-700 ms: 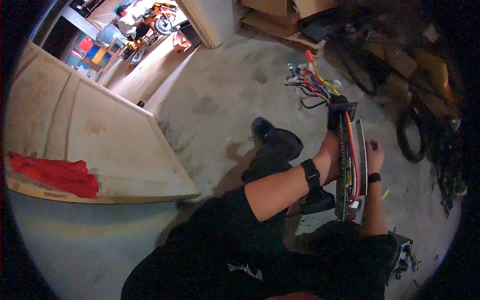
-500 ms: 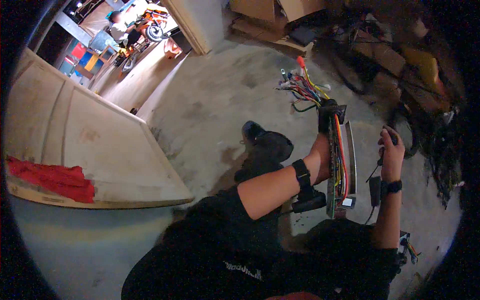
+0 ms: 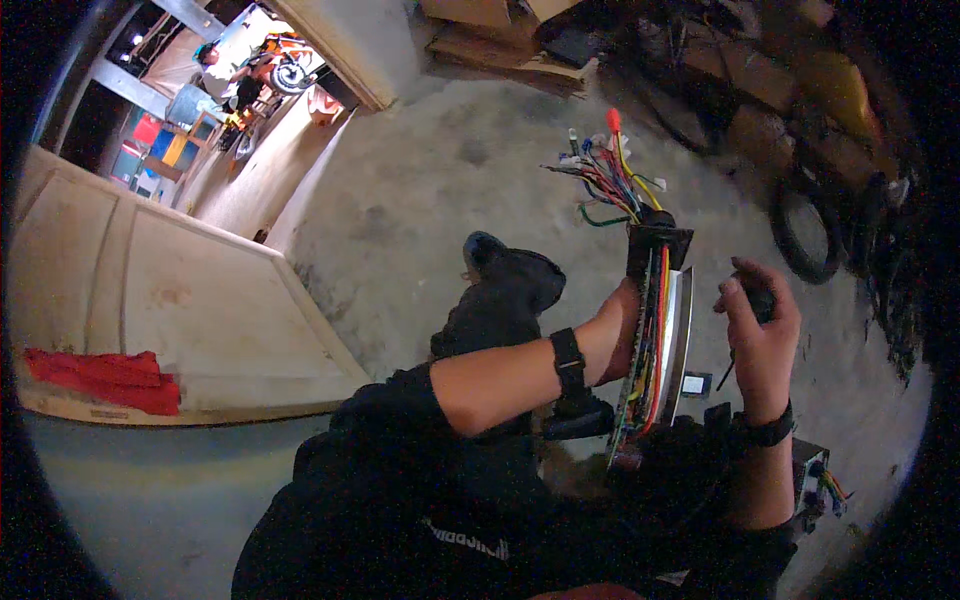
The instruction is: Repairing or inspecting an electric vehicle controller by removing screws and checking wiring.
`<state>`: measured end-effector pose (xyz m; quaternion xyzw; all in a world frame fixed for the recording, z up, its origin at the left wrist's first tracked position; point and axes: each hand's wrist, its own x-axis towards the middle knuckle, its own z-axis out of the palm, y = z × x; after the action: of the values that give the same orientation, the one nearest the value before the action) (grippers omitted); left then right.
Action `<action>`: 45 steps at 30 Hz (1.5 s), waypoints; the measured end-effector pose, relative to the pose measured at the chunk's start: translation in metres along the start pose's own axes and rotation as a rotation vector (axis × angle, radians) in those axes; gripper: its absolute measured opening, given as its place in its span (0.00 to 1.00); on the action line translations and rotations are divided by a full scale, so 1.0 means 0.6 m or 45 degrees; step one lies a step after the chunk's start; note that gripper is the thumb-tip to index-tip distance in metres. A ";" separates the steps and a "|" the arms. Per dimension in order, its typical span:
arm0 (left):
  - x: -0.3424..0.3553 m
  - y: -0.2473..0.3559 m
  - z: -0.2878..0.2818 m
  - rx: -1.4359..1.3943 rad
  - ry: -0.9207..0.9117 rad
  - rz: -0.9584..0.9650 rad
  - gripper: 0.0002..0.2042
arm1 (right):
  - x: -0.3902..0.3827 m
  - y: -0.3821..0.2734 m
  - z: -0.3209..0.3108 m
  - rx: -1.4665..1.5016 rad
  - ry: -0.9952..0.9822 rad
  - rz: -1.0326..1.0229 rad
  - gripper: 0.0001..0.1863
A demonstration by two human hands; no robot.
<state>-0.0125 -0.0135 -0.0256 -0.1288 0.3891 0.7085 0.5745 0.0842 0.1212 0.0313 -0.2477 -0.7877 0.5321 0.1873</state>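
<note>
My left hand (image 3: 605,330) grips an opened metal electronics housing (image 3: 679,335) with a green circuit board along it and red, orange and yellow wires. A black end plate (image 3: 660,245) sits at its upper end, with a bundle of coloured wires and connectors (image 3: 615,175) coming out above. My right hand (image 3: 765,340), to the right of the housing, holds a dark-handled tool with a thin shaft (image 3: 756,298), apparently a screwdriver. A small dark object with a pale label (image 3: 696,386) lies below, between the housing and my right hand.
A second wired housing (image 3: 810,475) lies at lower right. Tyres (image 3: 835,240), cardboard (image 3: 480,15) and dark clutter line the upper right. A wooden door panel (image 3: 200,320) with red cloth (image 3: 95,375) is at left. Beyond the doorway a person (image 3: 215,70) is beside an orange motorbike (image 3: 285,55).
My right hand came out from behind the housing, moved right with the tool, and now sits higher beside it, nearer the camera. The housing and my left hand shifted left in the picture.
</note>
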 end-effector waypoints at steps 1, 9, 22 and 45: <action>-0.002 0.002 -0.001 0.029 -0.006 0.002 0.21 | 0.007 0.002 0.005 0.062 0.033 -0.026 0.11; 0.011 0.028 -0.015 0.145 -0.012 -0.015 0.20 | 0.024 0.005 0.028 0.108 0.066 0.016 0.09; 0.032 0.041 -0.043 0.191 -0.026 -0.093 0.17 | 0.032 0.013 0.062 0.118 0.095 -0.108 0.09; -0.002 -0.027 0.026 0.209 -0.204 -0.075 0.20 | -0.016 -0.014 -0.018 0.043 0.036 -0.196 0.11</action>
<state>0.0067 -0.0030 -0.0211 -0.0357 0.3948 0.6650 0.6329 0.0960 0.1210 0.0428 -0.1909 -0.7924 0.5259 0.2430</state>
